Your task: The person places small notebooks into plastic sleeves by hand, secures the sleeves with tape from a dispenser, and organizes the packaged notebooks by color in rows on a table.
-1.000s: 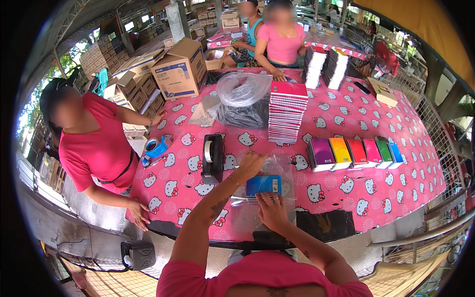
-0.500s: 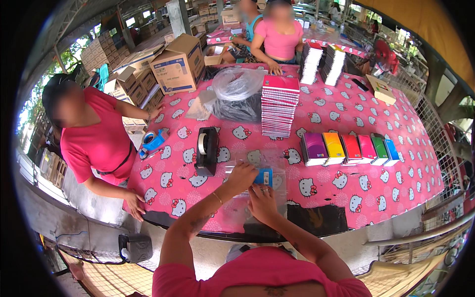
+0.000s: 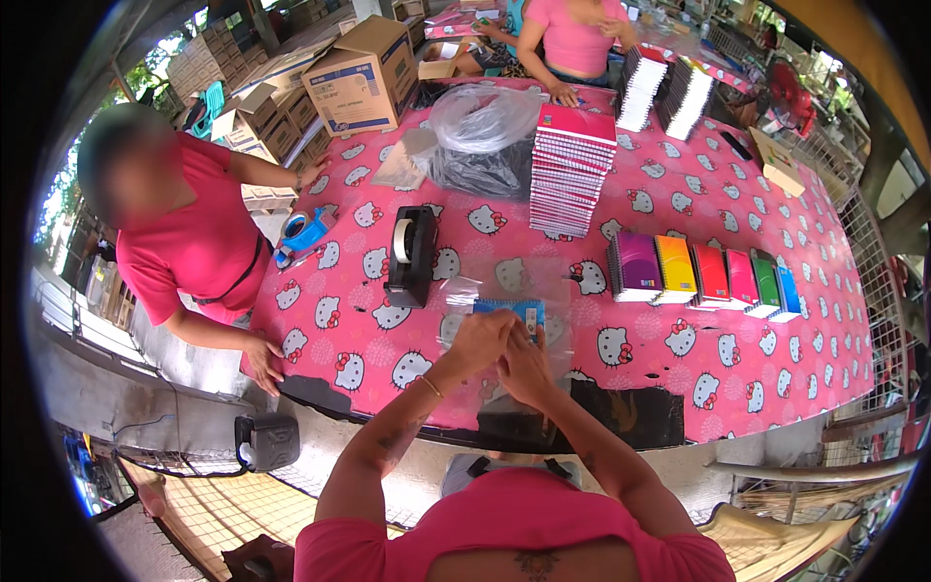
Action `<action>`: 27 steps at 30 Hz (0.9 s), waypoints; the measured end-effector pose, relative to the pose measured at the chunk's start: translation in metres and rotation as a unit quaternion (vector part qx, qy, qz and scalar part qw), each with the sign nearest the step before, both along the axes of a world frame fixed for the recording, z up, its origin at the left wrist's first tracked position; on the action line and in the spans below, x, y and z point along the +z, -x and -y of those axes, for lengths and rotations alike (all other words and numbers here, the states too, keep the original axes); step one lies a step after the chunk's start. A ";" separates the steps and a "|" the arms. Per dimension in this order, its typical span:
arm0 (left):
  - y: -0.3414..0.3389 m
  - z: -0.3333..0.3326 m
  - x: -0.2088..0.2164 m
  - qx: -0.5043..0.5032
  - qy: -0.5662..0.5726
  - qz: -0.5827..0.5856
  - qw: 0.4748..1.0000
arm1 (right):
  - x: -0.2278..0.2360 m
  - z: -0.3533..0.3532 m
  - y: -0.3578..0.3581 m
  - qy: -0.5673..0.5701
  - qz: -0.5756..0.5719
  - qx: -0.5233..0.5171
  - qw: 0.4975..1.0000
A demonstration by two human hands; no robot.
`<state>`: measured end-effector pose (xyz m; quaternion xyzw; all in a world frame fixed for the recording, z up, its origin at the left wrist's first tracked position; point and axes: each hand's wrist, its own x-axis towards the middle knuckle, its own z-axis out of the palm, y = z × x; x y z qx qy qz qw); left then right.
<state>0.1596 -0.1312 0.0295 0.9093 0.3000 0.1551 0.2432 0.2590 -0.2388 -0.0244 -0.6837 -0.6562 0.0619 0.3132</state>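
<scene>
A blue spiral-bound notebook (image 3: pixel 529 308) lies flat before me on a clear plastic bag or sheet (image 3: pixel 555 281); whether it is inside the plastic is hard to tell. Across its near side rests my left hand (image 3: pixel 482 341), closed, the fingers bent toward the right hand. My right hand (image 3: pixel 525 371) is closed too, its fingertips meeting the left ones over the notebook. What the fingers pinch is hidden between them. Just beyond my left hand stands a black tape dispenser (image 3: pixel 411 260) with a roll of clear tape.
Small coloured notebooks (image 3: pixel 635 264) stand in a row at right. Behind are a tall stack of red notebooks (image 3: pixel 572 175), plastic bags (image 3: pixel 480 121) and a carton (image 3: pixel 361 82). A blue tape gun (image 3: pixel 303 235) lies near a co-worker (image 3: pixel 199 218) at left; another person (image 3: pixel 572 44) stands across.
Both my hands have drawn together over the notebook's near side, showing more of its spiral edge. The view has shifted, and the person across has raised one hand.
</scene>
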 end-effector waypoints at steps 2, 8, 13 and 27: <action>0.002 0.001 -0.002 -0.008 -0.017 0.026 0.999 | -0.006 -0.004 -0.009 -0.026 -0.124 -0.011 0.992; -0.001 0.018 -0.054 0.025 -0.290 0.097 0.952 | 0.031 0.001 -0.022 -0.087 0.083 -0.021 0.992; -0.026 -0.002 0.013 0.024 0.028 -0.155 0.987 | 0.020 0.001 -0.049 -0.093 0.317 0.004 0.944; 0.117 -0.034 -0.038 0.323 -0.268 0.093 0.903 | 0.021 0.001 -0.047 -0.065 0.293 0.059 0.952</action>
